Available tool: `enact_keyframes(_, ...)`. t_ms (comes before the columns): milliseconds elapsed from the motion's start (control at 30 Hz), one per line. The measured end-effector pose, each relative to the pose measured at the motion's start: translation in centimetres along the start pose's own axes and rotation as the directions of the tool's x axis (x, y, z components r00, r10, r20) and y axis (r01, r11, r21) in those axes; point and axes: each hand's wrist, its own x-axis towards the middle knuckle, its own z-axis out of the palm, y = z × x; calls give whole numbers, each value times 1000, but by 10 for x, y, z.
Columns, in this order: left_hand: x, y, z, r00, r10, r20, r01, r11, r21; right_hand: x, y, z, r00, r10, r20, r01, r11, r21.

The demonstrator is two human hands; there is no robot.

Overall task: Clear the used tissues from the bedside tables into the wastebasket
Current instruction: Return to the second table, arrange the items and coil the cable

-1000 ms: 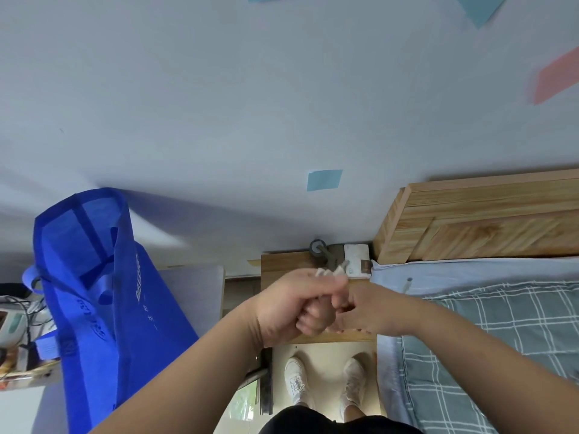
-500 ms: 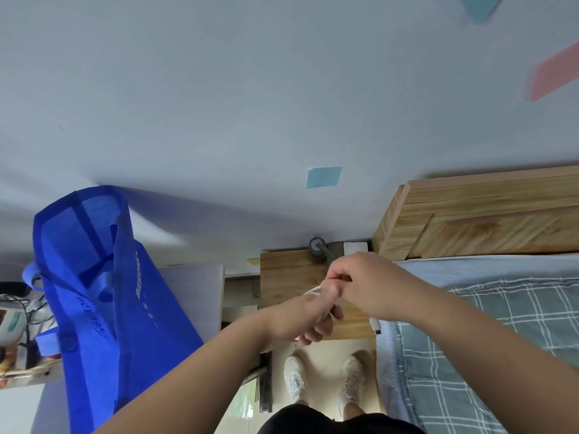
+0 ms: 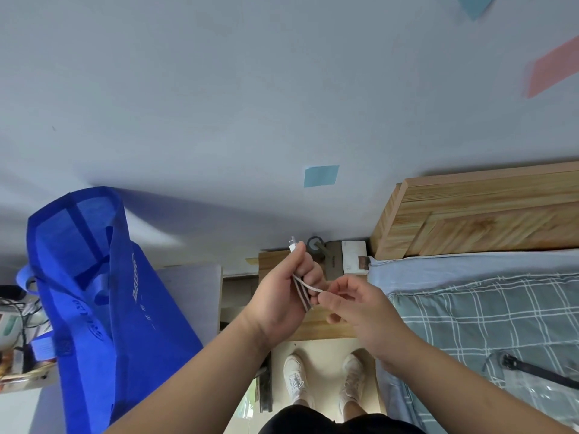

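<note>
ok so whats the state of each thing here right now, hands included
white usb cable: folded into loops, plug end sticking up out of the fist
left hand: grips the folded loops
right hand: pinches one strand
blue fabric tote bag: upright, mouth open
wooden bedside table: beneath the hands, no tissue visible on it

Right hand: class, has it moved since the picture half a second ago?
Yes. The right hand has come down the picture, from the headboard corner toward the bedside table's front edge.
</note>
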Motion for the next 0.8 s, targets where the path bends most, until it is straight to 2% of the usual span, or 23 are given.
enact_keyframes(100,-2,1,3,999,3,52,1,996,-86,1,-5,4,990,54,127,-90,952,294)
enact_keyframes(133,-3,1,4,997,4,78,5,994,-111,0,-7,5,985,45,168,-100,937,336)
enact_keyframes(300,-7,8,7,972,-14,236,33,996,-78,-3,-11,5,973,-18,232,-71,928,366)
enact_keyframes(433,-9,13,9,931,-57,361,72,997,-28,-6,-13,5,948,26,317,-159,902,402)
enact_keyframes(500,-11,14,10,924,-105,367,99,994,36,-6,-13,4,950,31,312,-157,908,389)
enact_keyframes(667,-11,29,14,928,-255,273,123,898,423,-9,-13,1,976,0,218,-81,927,366)
enact_keyframes(800,-12,36,15,947,-262,184,148,868,475,-10,-10,4,988,-27,150,-24,945,327)
